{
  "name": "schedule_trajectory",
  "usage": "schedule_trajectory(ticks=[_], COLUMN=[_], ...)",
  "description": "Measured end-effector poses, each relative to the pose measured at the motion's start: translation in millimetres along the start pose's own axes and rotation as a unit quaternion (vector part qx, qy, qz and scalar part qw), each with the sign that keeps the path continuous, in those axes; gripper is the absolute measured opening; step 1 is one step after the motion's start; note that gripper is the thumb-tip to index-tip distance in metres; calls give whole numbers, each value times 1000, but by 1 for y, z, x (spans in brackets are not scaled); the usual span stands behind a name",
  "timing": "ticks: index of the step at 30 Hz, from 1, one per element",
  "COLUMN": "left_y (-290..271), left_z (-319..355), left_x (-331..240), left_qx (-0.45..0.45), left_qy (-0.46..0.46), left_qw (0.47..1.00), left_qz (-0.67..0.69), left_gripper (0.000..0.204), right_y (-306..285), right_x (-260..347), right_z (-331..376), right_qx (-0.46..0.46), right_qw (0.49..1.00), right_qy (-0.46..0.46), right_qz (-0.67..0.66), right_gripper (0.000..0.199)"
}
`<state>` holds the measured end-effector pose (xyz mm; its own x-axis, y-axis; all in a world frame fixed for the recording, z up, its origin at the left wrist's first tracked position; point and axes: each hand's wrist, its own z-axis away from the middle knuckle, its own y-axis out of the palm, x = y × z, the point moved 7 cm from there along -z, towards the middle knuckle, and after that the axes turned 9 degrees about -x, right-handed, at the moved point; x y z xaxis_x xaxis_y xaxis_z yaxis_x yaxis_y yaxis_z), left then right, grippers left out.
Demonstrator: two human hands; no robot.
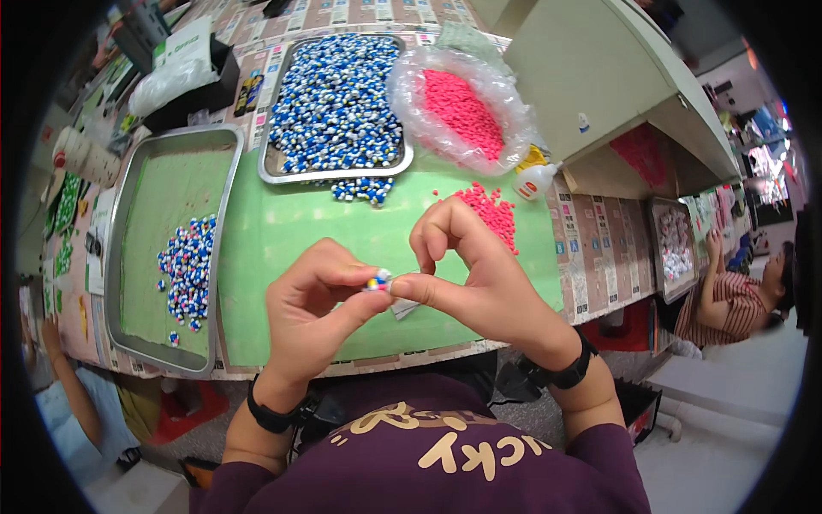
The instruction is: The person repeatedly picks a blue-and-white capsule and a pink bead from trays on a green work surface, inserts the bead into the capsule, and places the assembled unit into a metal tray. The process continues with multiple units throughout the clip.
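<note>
Over the green mat (282, 248), both my hands meet at a small white, blue and yellow plastic piece (381, 279). A bit of pink shows on it. My left hand (317, 300) pinches this piece between thumb and index finger. From the right, the thumb of my right hand (484, 287) presses against it, while the curved index finger stands apart from the thumb. Behind the right hand lies a loose heap of small pink pieces (492, 218). A flat pale object (405, 307) shows partly beneath the right thumb; its kind is unclear.
A metal tray (408, 158) heaped with blue-and-white pieces stands at the back, some spilled before it. Beside it sits a clear bag (409, 94) of pink pieces. Another tray (224, 171) at left holds finished-looking pieces. A white squeeze bottle (533, 182) and a grey cabinet (591, 77) stand right.
</note>
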<state>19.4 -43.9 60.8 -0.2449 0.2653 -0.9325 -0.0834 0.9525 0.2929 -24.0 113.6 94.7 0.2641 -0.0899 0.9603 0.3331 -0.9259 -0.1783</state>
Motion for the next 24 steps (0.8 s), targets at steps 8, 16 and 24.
schedule_trajectory(ticks=[8, 16, 24], left_y=[-151, -243, -165], left_z=[-8, 2, -8], left_x=[-22, -32, -26], left_qx=[-228, -288, -270], left_qy=[70, -3, -34], left_qw=[943, 848, 864], left_qz=[-233, -444, -424], left_gripper=[10, 16, 20], right_y=[-75, -8, 23], right_x=[-47, -77, -101], right_z=[-12, -39, -49], right_qx=[-84, 67, 119], right_qw=[986, 962, 937], right_qy=[60, -88, -147], right_qz=[134, 250, 294], right_gripper=[18, 15, 22])
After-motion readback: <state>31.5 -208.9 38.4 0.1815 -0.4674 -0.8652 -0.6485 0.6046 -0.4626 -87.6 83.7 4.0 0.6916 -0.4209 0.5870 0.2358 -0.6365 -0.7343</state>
